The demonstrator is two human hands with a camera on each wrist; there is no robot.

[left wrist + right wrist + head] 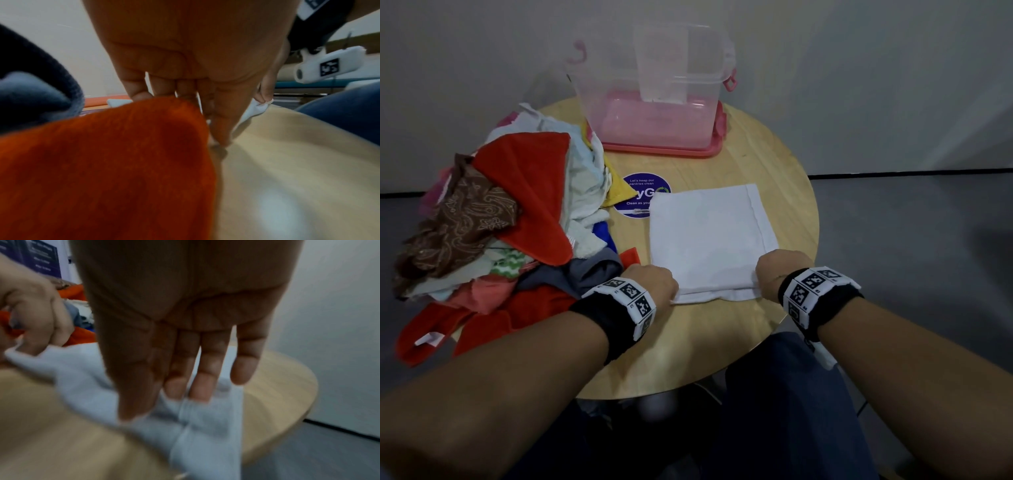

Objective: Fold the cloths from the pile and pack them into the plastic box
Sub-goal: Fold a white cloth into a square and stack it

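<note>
A white cloth [709,236], folded over, lies flat on the round wooden table [756,154]. My left hand [654,281] pinches its near left corner and my right hand [777,270] pinches its near right corner. In the right wrist view my right hand [164,386] has thumb and fingers on the white cloth [205,426], and my left hand [37,313] is curled on the other corner. The pile of cloths [510,212] sits at the left. The clear plastic box [654,85] stands open at the far side, on its pink lid [664,147].
A red-orange cloth [102,162] from the pile lies right beside my left hand [205,113] and hangs over the table's near left edge. A round purple sticker [643,195] lies between pile and white cloth. My knees in blue trousers [784,394] are under the near edge.
</note>
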